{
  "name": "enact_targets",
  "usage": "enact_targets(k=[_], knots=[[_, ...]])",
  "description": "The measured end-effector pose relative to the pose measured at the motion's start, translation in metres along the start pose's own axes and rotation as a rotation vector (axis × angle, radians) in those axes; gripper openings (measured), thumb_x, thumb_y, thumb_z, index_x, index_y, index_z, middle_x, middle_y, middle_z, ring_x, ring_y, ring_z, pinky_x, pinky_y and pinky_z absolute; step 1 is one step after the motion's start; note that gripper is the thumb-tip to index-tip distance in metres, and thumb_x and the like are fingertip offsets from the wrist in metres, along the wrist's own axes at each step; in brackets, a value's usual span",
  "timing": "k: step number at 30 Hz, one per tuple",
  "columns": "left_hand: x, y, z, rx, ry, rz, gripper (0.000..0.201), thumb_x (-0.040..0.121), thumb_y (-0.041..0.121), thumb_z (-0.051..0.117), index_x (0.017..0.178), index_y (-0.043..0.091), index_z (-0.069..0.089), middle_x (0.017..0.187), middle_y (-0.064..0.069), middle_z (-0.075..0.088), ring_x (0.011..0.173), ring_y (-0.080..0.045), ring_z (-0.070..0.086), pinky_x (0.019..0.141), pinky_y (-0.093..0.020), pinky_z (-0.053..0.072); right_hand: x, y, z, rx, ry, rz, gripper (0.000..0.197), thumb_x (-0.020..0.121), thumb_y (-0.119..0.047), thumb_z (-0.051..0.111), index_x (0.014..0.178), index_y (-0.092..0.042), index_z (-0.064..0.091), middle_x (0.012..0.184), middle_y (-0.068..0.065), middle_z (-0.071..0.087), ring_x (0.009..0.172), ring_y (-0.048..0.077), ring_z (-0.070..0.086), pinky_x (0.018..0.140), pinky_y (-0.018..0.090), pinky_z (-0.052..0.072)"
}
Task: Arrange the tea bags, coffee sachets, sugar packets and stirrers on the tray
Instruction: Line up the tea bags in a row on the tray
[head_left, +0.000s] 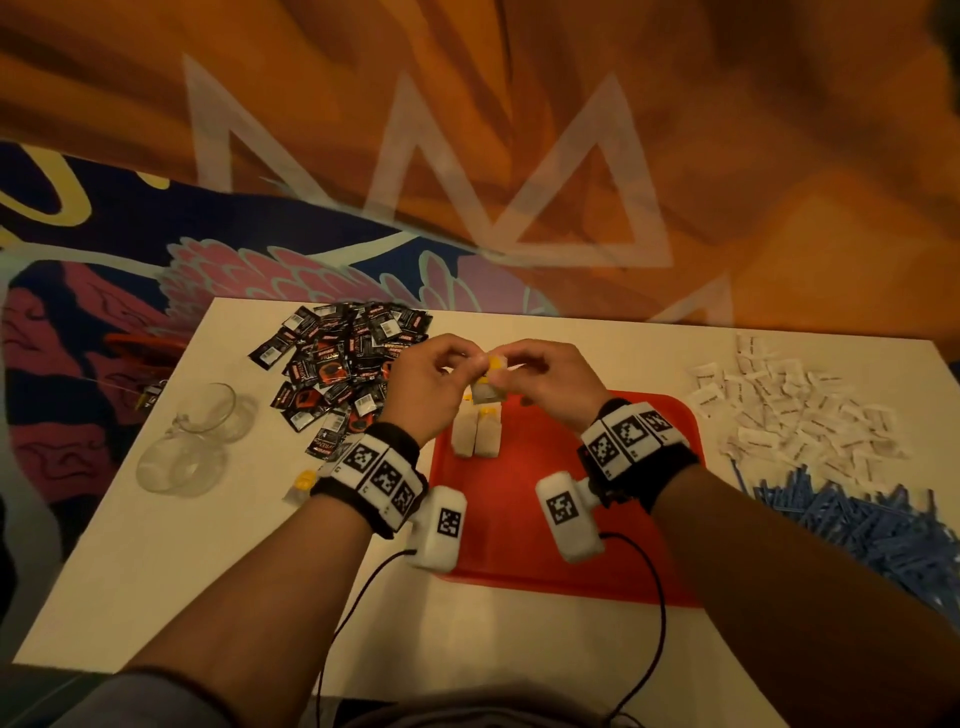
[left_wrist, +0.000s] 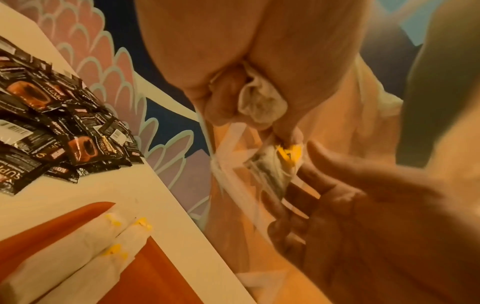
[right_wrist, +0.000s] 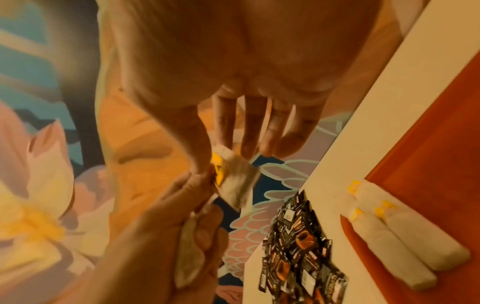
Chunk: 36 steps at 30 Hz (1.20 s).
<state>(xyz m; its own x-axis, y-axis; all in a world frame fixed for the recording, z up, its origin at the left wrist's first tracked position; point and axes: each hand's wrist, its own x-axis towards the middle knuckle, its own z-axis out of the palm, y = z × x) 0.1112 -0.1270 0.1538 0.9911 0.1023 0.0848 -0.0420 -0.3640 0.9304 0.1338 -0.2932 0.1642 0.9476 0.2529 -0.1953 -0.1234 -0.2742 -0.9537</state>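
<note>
Now we are pinching one tea bag (head_left: 487, 387) between left hand (head_left: 426, 387) and right hand (head_left: 553, 384) over the tray's (head_left: 571, 519) far edge; tugging apart risks tearing it.

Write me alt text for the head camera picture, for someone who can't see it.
Above a red tray on a white table, the left hand and right hand pinch a yellow-tagged tea bag between them. Two tea bags already lie on the tray; black coffee sachets are piled left, white sugar packets and blue stirrers right.
</note>
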Motion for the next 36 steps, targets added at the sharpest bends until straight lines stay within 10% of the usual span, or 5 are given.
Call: enact_targets(k=[11, 19, 27, 36], knots=[[0.002, -0.024, -0.005, 0.021, 0.087, -0.085, 0.023, 0.092, 0.012, 0.068, 0.077, 0.030, 0.062, 0.075, 0.006, 0.064, 0.070, -0.006, 0.060, 0.068, -0.024, 0.048, 0.005, 0.023, 0.022, -0.137, 0.009, 0.050, 0.009, 0.076, -0.033, 0.081, 0.079, -0.026, 0.076, 0.069, -0.014, 0.068, 0.060, 0.000, 0.057, 0.064, 0.023, 0.045], [-0.006, -0.075, -0.014, 0.051, 0.102, -0.296, 0.002, 0.094, 0.021, 0.066, 0.093, 0.020, 0.067, 0.085, 0.005, 0.067, 0.069, -0.011, 0.059, 0.063, -0.034, 0.050, 0.024, 0.080, 0.056, -0.116, 0.038, 0.311, 0.026, 0.074, -0.030, 0.084, 0.091, -0.012, 0.077, 0.083, 0.000, 0.070, 0.079, 0.015, 0.065, 0.071, 0.030, 0.052], [-0.039, -0.129, -0.037, 0.021, 0.061, -0.446, 0.019, 0.097, 0.008, 0.054, 0.087, 0.021, 0.063, 0.089, 0.002, 0.069, 0.073, -0.002, 0.058, 0.059, -0.024, 0.041, 0.030, 0.144, 0.098, -0.272, -0.016, 0.584, 0.016, 0.079, -0.039, 0.079, 0.078, -0.026, 0.071, 0.087, 0.000, 0.070, 0.085, 0.022, 0.066, 0.076, 0.034, 0.056], [-0.049, -0.143, -0.051, -0.048, 0.033, -0.496, 0.017, 0.097, 0.008, 0.055, 0.087, 0.018, 0.063, 0.071, 0.010, 0.066, 0.049, -0.008, 0.048, 0.038, -0.021, 0.036, 0.035, 0.157, 0.111, -0.367, 0.007, 0.638, 0.024, 0.090, -0.035, 0.066, 0.107, -0.018, 0.073, 0.107, 0.002, 0.067, 0.098, 0.023, 0.062, 0.080, 0.031, 0.048]])
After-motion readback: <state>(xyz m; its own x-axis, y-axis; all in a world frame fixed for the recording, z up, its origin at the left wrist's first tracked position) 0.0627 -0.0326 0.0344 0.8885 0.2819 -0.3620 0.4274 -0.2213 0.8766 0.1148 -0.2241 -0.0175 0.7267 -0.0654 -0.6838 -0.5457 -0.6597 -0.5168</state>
